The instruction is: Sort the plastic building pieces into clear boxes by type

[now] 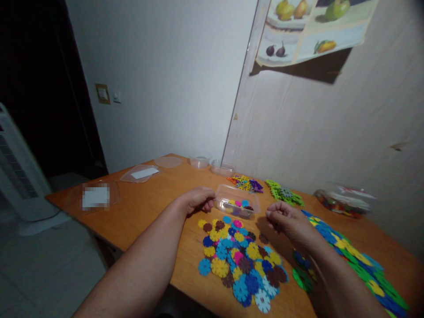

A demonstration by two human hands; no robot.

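Note:
Beside the left rim of a clear plastic container (239, 214) is my left hand (200, 201), its fingers curled and their tips at the rim, seeming to grip it. A few flower-shaped plastic discs in yellow, pink, blue and brown lie inside the container. To its right, apart from it, my right hand (285, 217) is closed with thumb and fingers together; whatever it may hold is hidden. A pile of notched flower discs (245, 265) in yellow, blue, brown, pink and white spreads over the wooden table (149, 207) in front of the container.
Small colourful pieces (245, 183) and green pieces (281, 192) lie behind the container. Larger discs (351, 256) spread along the right, near a filled clear bag (344, 201). Clear tubs (199, 162) and lids (139, 173) line the table's far and left sides.

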